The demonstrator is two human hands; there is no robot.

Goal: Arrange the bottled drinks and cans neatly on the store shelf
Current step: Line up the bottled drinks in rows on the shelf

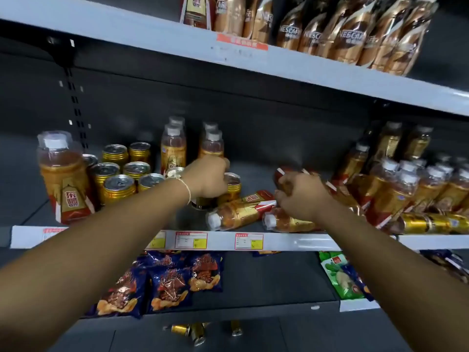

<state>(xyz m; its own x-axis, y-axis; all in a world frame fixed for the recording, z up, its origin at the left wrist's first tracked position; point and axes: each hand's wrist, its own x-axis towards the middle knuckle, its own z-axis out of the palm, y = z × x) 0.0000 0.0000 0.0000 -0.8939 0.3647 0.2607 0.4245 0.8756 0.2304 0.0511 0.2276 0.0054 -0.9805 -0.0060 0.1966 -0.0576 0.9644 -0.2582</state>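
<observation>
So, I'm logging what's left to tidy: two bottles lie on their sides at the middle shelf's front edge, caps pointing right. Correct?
Not quite. The head view shows the two fallen bottles at the middle shelf front edge, but their white caps point left, not right.

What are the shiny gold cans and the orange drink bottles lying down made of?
The gold cans look like metal, probably aluminium: glossy gold sides, silvery tops with pull tabs. The fallen bottles look like clear plastic: the orange drink shows through, under glossy printed wrap labels, with white screw caps that also seem plastic.
</observation>
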